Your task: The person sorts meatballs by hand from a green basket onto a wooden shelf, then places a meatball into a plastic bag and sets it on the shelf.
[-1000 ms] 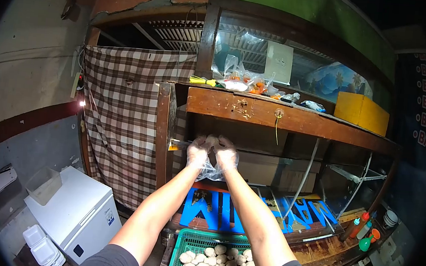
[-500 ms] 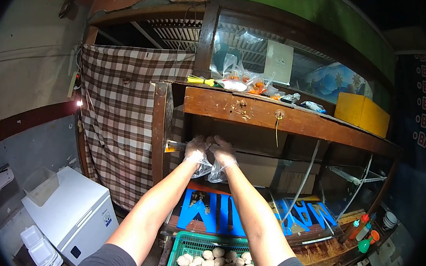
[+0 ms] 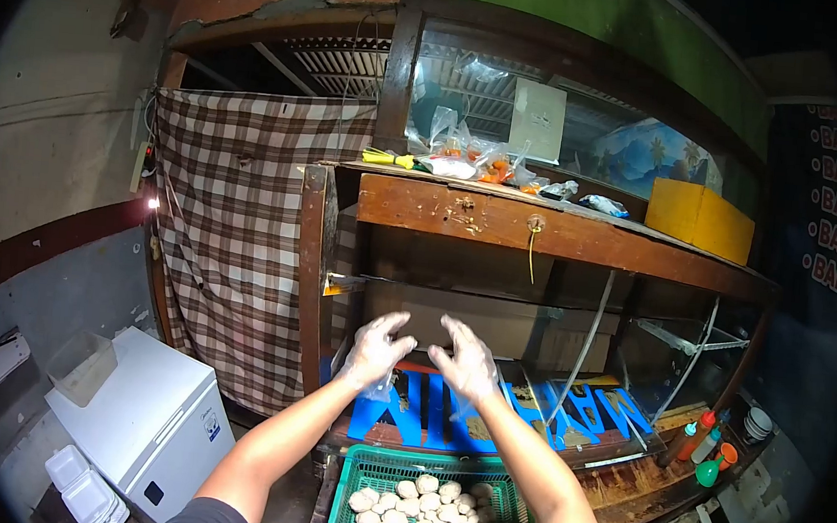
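Observation:
My left hand (image 3: 377,350), in a clear plastic glove, is raised with its fingers apart and nothing in it. Facing it across a small gap, my right hand (image 3: 467,361) wears the same kind of glove, fingers also spread and empty. Both hover in front of the wooden stall, above the blue lettering (image 3: 386,419). Below my forearms sits a green plastic basket (image 3: 353,465) holding several round, pale, dough-like balls (image 3: 426,506).
Bags (image 3: 492,161) and a yellow box (image 3: 700,220) rest on the upper shelf. Sauce bottles (image 3: 687,441) stand at the right. A white freezer (image 3: 146,417) and foam containers (image 3: 86,487) are at the left, beside a checkered curtain (image 3: 234,237).
Both hands have come down and back toward me and moved apart, with their fingers spreading. More of the balls in the basket shows between my arms.

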Demonstrator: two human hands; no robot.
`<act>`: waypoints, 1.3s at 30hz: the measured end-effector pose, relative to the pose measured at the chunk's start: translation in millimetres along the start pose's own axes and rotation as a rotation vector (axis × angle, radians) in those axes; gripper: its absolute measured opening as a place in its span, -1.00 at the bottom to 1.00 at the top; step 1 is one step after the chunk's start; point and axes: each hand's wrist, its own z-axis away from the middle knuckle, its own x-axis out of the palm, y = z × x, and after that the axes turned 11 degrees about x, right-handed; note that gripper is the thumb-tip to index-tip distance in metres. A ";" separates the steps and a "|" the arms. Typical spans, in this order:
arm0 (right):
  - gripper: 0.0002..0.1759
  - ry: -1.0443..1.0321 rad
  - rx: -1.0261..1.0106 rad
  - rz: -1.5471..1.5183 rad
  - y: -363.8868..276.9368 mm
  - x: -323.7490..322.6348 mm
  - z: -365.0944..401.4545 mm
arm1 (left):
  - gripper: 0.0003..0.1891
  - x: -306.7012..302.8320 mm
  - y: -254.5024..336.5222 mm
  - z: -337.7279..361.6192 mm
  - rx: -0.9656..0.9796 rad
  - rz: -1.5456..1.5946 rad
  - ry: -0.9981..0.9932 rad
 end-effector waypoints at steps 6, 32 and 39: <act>-0.25 -0.169 0.131 -0.027 11.8 -26.0 98.2 | -0.45 -9.0 61.2 71.1 -0.048 -0.123 -0.238; -0.35 -0.518 0.567 -0.004 15.4 -40.8 289.0 | -0.59 24.6 144.5 267.0 -0.439 -0.278 -0.537; -0.39 -0.482 0.546 -0.133 -0.9 -35.8 308.6 | -0.58 22.1 159.6 279.6 -0.361 -0.373 -0.642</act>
